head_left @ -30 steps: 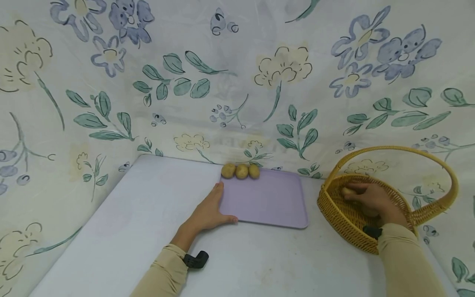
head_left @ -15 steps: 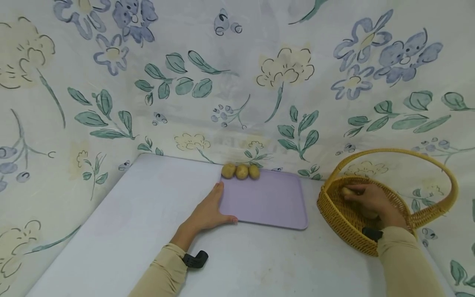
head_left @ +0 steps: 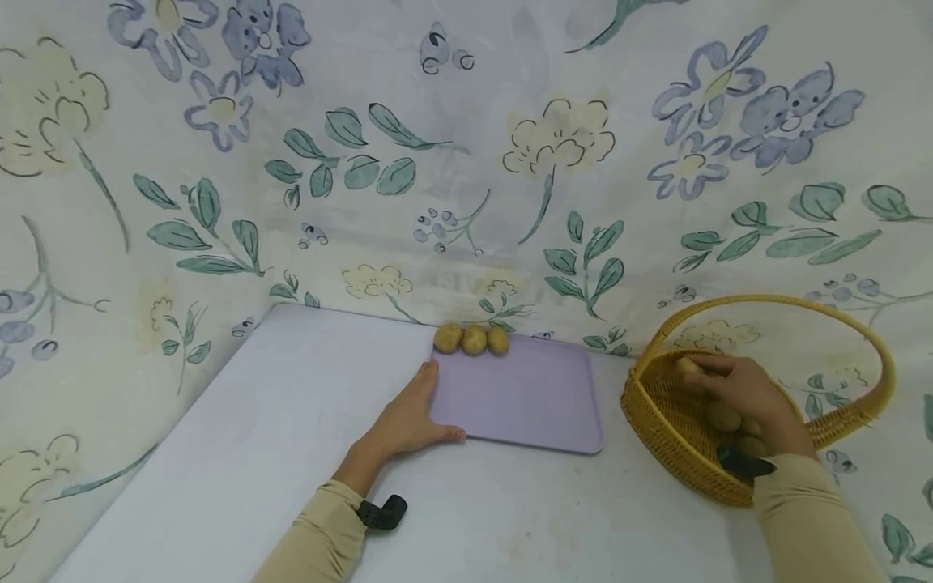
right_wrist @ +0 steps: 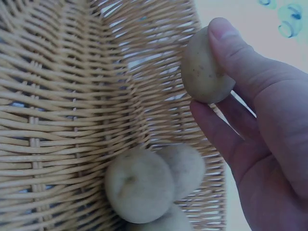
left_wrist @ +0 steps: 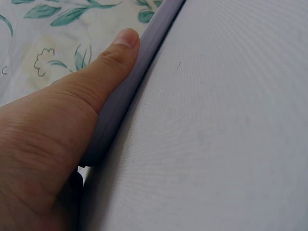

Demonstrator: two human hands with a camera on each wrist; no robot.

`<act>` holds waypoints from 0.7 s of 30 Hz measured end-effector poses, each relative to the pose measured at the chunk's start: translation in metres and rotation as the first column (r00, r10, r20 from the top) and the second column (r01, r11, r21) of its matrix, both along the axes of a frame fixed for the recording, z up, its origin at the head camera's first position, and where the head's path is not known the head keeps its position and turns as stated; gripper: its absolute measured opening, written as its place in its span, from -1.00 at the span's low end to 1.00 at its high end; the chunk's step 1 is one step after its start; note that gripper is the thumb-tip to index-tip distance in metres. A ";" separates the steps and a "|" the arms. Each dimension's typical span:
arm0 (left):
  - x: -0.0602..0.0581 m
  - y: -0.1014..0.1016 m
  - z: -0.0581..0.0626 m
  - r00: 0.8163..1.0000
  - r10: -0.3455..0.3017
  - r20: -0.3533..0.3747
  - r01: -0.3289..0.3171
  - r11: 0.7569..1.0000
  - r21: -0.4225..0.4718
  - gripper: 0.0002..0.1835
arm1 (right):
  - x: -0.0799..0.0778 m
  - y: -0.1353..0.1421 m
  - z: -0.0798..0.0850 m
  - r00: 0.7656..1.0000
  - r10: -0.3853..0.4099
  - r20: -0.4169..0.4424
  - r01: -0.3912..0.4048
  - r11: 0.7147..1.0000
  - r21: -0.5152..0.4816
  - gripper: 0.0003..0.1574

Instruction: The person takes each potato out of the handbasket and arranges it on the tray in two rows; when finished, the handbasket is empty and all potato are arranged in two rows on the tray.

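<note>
The white table [head_left: 525, 510] is reached across by two hands, held well apart. Beneath the right hand [head_left: 751, 397], the wicker basket [head_left: 674, 449] is placed; were the wrist or its black device [head_left: 743, 463] to be caught on the rim or the arched handle [head_left: 773, 298] during a lift, the whole basket could be dragged or tipped.

Well to the left of that hand, the lilac tray [head_left: 521, 397] is touched at its near left corner by the left hand [head_left: 408, 413], whose fingers are laid straight along one edge, with the thumb stretched along the other. Nothing appears to be gripped there, so the tray might be skewed by an uneven push, and the three potatoes [head_left: 475, 340], lined up just beyond the left fingertips, might be rolled out of their row.

Below the right palm, loose potatoes [right_wrist: 139, 185] are gathered against the wicker and might be knocked. One potato [right_wrist: 199, 70], clear of them, is pinched between the right thumb and fingers; since its rounded skin is held mainly by the tips, it could be lost through an off-centre squeeze.
</note>
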State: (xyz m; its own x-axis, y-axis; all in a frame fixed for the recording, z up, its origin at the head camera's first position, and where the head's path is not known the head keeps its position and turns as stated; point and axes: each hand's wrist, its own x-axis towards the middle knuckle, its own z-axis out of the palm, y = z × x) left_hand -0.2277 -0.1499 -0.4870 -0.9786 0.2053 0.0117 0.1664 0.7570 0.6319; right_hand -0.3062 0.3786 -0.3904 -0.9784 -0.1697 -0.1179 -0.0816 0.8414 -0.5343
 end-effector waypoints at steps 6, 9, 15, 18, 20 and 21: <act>0.001 0.000 0.002 1.000 0.008 0.002 -0.008 1.000 -0.003 0.56 | 0.010 -0.003 0.014 0.997 0.024 -0.077 -0.024 1.000 -0.003 -0.14; 0.001 0.000 0.002 1.000 0.003 0.007 -0.003 1.000 -0.001 0.56 | 0.018 -0.003 0.019 0.997 0.024 -0.071 -0.025 0.999 -0.023 -0.13; -0.001 -0.001 -0.002 1.000 -0.003 0.005 0.003 1.000 -0.005 0.57 | 0.030 -0.006 0.032 0.999 0.035 -0.029 -0.037 0.997 -0.074 -0.11; -0.001 -0.001 -0.002 1.000 -0.005 -0.001 0.005 1.000 -0.003 0.57 | 0.034 -0.010 0.038 0.999 0.030 -0.038 -0.032 0.997 -0.071 -0.13; 0.000 0.000 -0.002 1.000 -0.007 -0.001 0.007 1.000 0.001 0.57 | 0.037 -0.013 0.042 0.997 0.030 -0.065 -0.034 0.998 -0.051 -0.16; 0.000 0.000 -0.002 1.000 -0.008 0.000 0.008 1.000 0.002 0.57 | 0.038 -0.014 0.043 0.997 0.031 -0.073 -0.035 0.998 -0.052 -0.17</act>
